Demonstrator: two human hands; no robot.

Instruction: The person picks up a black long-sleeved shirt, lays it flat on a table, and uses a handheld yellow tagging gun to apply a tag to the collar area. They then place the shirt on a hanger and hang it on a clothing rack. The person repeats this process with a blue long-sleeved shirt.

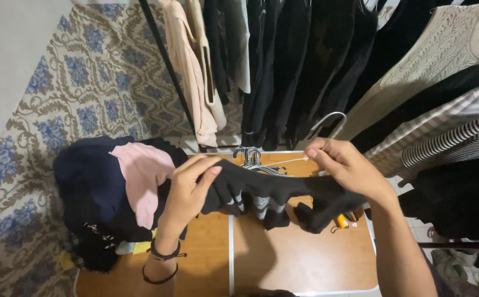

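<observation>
While a pile of dark and pink clothes point(113, 192) waits at 9 o'clock on the counter point(300, 258), left hand point(187, 192) and right hand point(347, 168) each clamp the black garment point(272, 192) at centre; wire hanger point(327, 125) at 1 o'clock not yet on rack.

Dim indoor light, soft shadows, sharp

place: home clothing corner | garments hanging on a black metal clothes rail point(165, 60) | patterned blue-and-beige floral wall covering point(80, 82) showing behind | folded clothes pile point(113, 192) lying on a wooden tabletop point(300, 258)
</observation>
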